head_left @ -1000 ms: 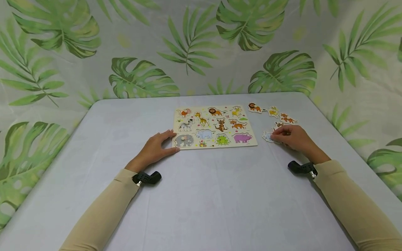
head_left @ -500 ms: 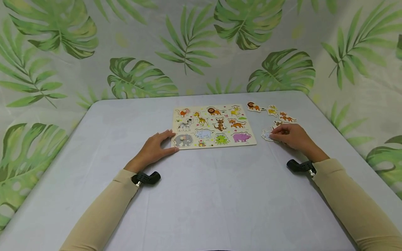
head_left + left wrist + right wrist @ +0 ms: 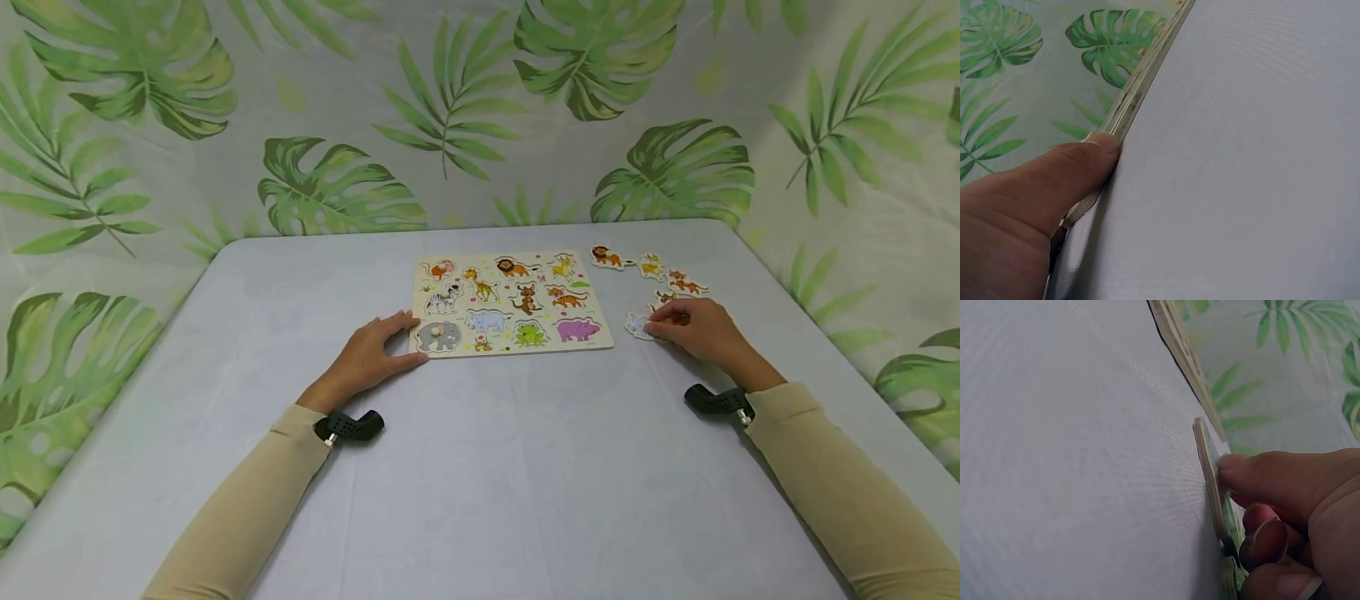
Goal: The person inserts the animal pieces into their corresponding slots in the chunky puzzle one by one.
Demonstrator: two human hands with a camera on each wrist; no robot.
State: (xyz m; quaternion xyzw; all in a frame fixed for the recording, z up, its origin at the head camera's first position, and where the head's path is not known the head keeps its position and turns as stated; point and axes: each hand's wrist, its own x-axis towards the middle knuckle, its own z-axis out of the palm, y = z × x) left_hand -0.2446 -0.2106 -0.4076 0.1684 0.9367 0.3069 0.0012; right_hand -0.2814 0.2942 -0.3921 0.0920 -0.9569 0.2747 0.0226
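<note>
A wooden animal puzzle board [image 3: 517, 351] lies at the middle back of the table. My left hand [image 3: 363, 354] rests at its near left corner, fingers spread along the left edge. In the left wrist view the thumb [image 3: 1063, 172] presses the board's side. An elephant piece [image 3: 438, 336] with a round knob sits in the board's near left. To the right of the board, my right hand [image 3: 697, 329] pinches a light blue puzzle piece [image 3: 635, 323] with thumb and curled fingers. That piece appears flat on the table in the right wrist view; the fingers hide much of it.
Behind the right hand lie a lion piece [image 3: 606, 257], a yellow animal piece [image 3: 651, 267], a tiger piece [image 3: 686, 283] and a partly covered brown piece [image 3: 665, 296]. A leaf-patterned cloth [image 3: 450, 125] stands behind the white-covered table [image 3: 487, 483].
Both hands, the board and the loose pieces keep nearly the same places. Only a slight shift of the whole head view shows.
</note>
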